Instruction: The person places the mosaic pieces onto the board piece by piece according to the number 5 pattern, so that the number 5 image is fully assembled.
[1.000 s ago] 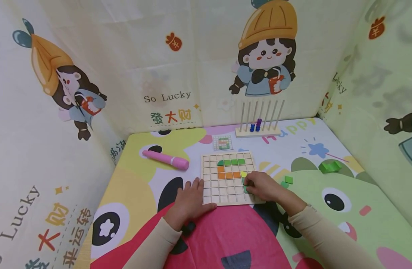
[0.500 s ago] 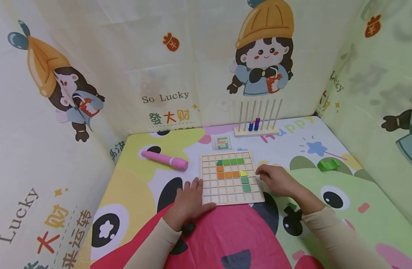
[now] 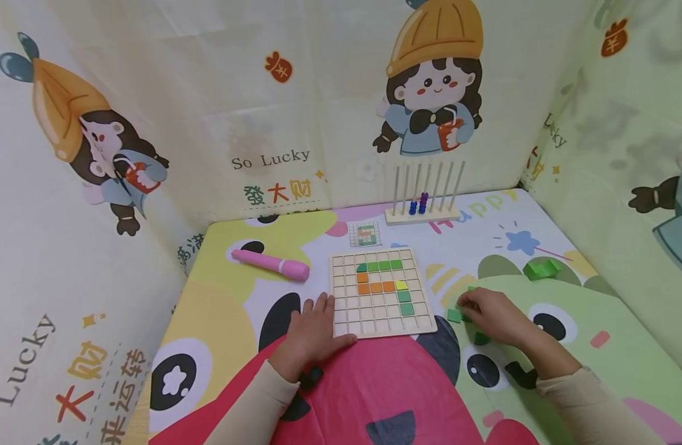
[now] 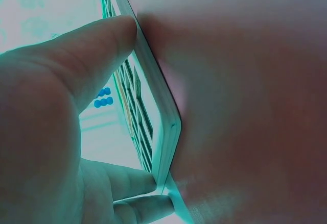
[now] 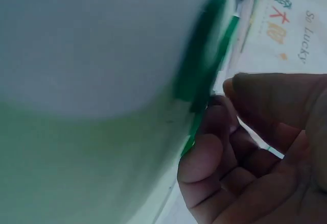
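Observation:
A wooden grid board (image 3: pixel 349 313) lies flat at the table's middle, with green, orange and yellow tiles forming a stepped figure. Along its left side my left hand (image 3: pixel 310 332) rests with fingers extended, thumb against the near edge. The left wrist view shows that thumb (image 4: pixel 110 35) at the board's rim. Right of the board, my right hand (image 3: pixel 499 316) reaches down among loose green tiles, fingers curled. One green tile (image 3: pixel 454 316) lies right at its fingertips; a darker one (image 3: pixel 482 339) sits under the hand. I cannot tell whether its fingers pinch a tile.
Behind the board lies a small pattern card (image 3: pixel 364 234). A peg abacus (image 3: pixel 422 215) with blue and purple beads stands at the back. A pink pen-shaped object (image 3: pixel 271 264) lies left, and a green block cluster (image 3: pixel 542 269) farther right. Printed cloth walls enclose the table.
My right hand has left the green tiles on the board's right side and moved right and toward me, to the loose tiles. My left hand stays at the board's edge.

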Demonstrator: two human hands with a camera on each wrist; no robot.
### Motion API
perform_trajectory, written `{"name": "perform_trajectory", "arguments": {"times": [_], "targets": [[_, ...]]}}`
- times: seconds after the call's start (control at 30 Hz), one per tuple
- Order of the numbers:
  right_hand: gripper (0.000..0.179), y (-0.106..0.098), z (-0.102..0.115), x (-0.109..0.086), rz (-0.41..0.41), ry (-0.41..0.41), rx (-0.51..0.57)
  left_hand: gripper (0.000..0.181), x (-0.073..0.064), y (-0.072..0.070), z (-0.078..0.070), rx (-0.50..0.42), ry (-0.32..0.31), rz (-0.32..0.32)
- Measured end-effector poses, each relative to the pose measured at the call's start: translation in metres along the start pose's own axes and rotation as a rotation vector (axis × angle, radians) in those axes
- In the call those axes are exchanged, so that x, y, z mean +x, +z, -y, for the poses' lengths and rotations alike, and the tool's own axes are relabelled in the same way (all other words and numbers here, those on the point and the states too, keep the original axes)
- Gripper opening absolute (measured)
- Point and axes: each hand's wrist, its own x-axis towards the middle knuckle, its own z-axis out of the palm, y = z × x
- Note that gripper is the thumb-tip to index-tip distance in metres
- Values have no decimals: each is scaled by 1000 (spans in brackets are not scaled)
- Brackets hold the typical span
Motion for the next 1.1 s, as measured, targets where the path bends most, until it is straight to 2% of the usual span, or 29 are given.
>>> {"name": "perform_trajectory", "arguments": {"times": [0.13,0.33,0.7,0.83,1.1], "targets": [[17,5,-5,-9,7,10,-33,107,1,0,0,-4,-3,4],[22,5,-4,-12,5,-3,-71,107,2,1,2,-12,-3,3],[18,1,3,-9,85,49,-107,108,3,3,3,-16,-5,3],[17,-2,0,-5,125,46,-115,108,2,1,1,-18,-7,6],[15,-9,-3,-4,149,18,-97,107,2,-1,2,-21,-3,13]]}}
